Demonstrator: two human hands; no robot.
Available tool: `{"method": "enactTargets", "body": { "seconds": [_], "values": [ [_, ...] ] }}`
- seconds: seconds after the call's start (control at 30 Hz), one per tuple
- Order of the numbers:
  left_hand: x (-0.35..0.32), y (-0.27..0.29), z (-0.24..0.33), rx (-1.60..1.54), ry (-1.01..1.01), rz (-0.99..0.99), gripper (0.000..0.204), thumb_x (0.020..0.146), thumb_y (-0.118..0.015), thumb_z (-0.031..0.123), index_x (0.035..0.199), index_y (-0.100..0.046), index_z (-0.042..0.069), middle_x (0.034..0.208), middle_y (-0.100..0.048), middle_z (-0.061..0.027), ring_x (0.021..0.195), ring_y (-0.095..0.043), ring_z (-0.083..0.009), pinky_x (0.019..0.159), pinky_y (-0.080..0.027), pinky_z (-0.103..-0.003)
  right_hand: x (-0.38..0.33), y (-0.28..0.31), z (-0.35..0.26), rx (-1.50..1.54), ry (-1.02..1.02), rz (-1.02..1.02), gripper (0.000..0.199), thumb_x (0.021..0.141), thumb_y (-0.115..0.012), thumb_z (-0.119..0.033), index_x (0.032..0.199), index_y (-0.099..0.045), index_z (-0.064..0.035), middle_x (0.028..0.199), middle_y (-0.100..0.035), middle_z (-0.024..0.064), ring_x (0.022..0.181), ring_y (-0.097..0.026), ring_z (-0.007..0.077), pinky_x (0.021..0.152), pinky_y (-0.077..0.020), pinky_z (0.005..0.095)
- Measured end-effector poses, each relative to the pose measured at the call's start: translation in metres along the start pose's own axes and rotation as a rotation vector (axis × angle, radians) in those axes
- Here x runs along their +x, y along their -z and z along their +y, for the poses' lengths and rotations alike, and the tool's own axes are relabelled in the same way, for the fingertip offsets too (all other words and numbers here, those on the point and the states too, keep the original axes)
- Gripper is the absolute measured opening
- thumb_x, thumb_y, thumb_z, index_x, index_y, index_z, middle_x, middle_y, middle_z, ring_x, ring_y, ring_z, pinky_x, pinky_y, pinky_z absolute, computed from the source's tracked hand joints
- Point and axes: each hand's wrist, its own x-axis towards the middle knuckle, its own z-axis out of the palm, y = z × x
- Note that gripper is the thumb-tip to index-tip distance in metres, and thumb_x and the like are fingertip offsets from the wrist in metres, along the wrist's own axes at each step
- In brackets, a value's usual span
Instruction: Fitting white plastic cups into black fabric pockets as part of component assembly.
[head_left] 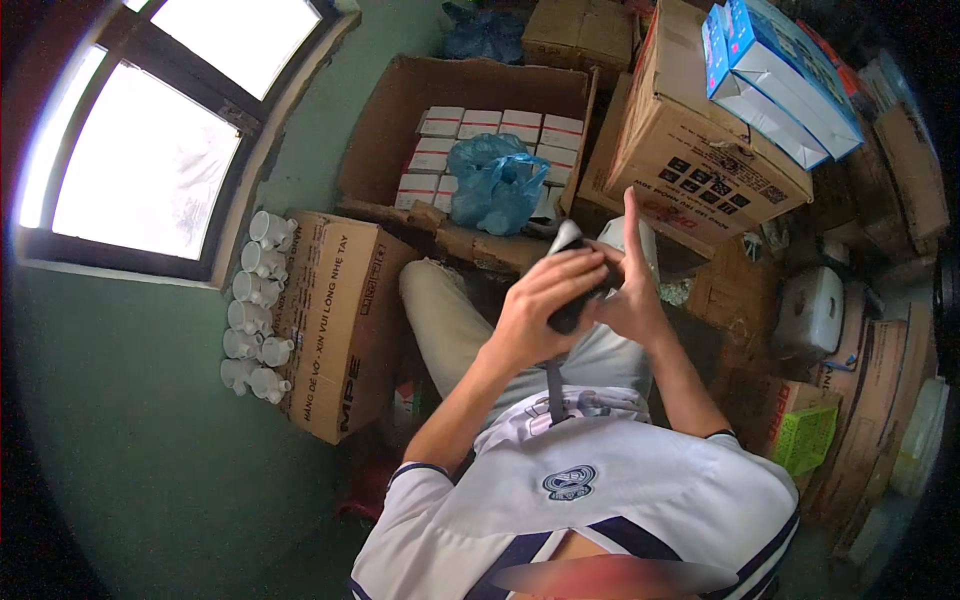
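Above my lap, my left hand (540, 302) curls its fingers round a small black-and-white object (572, 312). Its black part shows below the fingers and a whitish end sticks out above them. I cannot make out its kind. My right hand (632, 300) is up against the same object's right side, with at least one finger stretched straight up. Its other fingers are partly hidden. Just beyond my hands stands an open carton (465, 80) holding rows of small white boxes (520, 125), with a crumpled blue plastic bag (495, 185) on top of them.
At left, several white plastic fittings (255, 290) stand on a closed carton (335, 310) by the green wall (140, 400). A large carton (690, 130) at right bears blue-and-white packages (785, 75). Farther right are a white plastic stool (815, 310) and a green basket (805, 438).
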Motion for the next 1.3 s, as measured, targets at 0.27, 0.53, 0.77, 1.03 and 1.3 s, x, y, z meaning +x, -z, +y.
{"method": "enactTargets", "body": {
  "seconds": [0.27, 0.53, 0.77, 1.03, 1.3],
  "values": [
    [0.003, 0.012, -0.012, 0.039, 0.066, 0.075, 0.041, 0.081, -0.075, -0.003, 0.121, -0.077, 0.004, 0.131, -0.073, -0.0144, 0.129, -0.067, -0.0323, 0.110, -0.053, -0.046, 0.005, -0.013, 0.000, -0.037, 0.026, -0.031, 0.149, 0.073, -0.092, 0.004, 0.169, 0.018, -0.0249, 0.143, -0.063, 0.0255, 0.120, -0.067, 0.0236, 0.100, -0.0555, 0.0353],
    [-0.017, 0.060, -0.014, -0.138, 0.220, 0.068, 0.034, 0.079, -0.067, -0.002, 0.111, -0.079, 0.000, 0.116, -0.078, -0.0141, 0.110, -0.074, -0.0256, 0.103, -0.055, -0.039, 0.014, -0.011, 0.003, 0.157, 0.046, 0.031, 0.133, 0.080, -0.090, -0.006, 0.170, 0.008, -0.0130, 0.135, -0.069, 0.0194, 0.119, -0.068, 0.0204, 0.103, -0.0553, 0.0353],
    [0.008, -0.011, 0.024, -0.032, 0.166, 0.482, 0.033, 0.084, -0.067, -0.005, 0.115, -0.075, -0.001, 0.124, -0.073, -0.0197, 0.125, -0.068, -0.0354, 0.109, -0.051, -0.043, 0.031, -0.050, 0.022, 0.273, 0.058, 0.278, 0.074, 0.107, -0.044, -0.067, 0.124, -0.069, 0.0003, 0.120, -0.072, 0.0110, 0.111, -0.066, 0.0183, 0.103, -0.0481, 0.0339],
    [0.009, -0.006, 0.016, 0.082, -0.018, 0.403, 0.037, 0.076, -0.071, -0.008, 0.111, -0.078, 0.002, 0.125, -0.073, -0.0165, 0.125, -0.068, -0.0363, 0.108, -0.052, -0.047, 0.035, -0.040, 0.026, 0.527, 0.030, 0.163, 0.074, 0.110, -0.029, -0.068, 0.127, -0.062, -0.0041, 0.115, -0.065, 0.0039, 0.106, -0.060, 0.0140, 0.101, -0.0475, 0.0332],
    [0.010, 0.012, 0.005, 0.086, -0.096, 0.208, 0.035, 0.074, -0.069, -0.009, 0.107, -0.077, -0.001, 0.123, -0.073, -0.0191, 0.122, -0.069, -0.0359, 0.109, -0.051, -0.046, 0.028, -0.035, 0.018, 0.412, -0.009, 0.076, 0.070, 0.110, -0.031, -0.066, 0.141, -0.050, -0.0064, 0.125, -0.060, 0.0053, 0.115, -0.058, 0.0144, 0.103, -0.0470, 0.0318]
  ]
}}
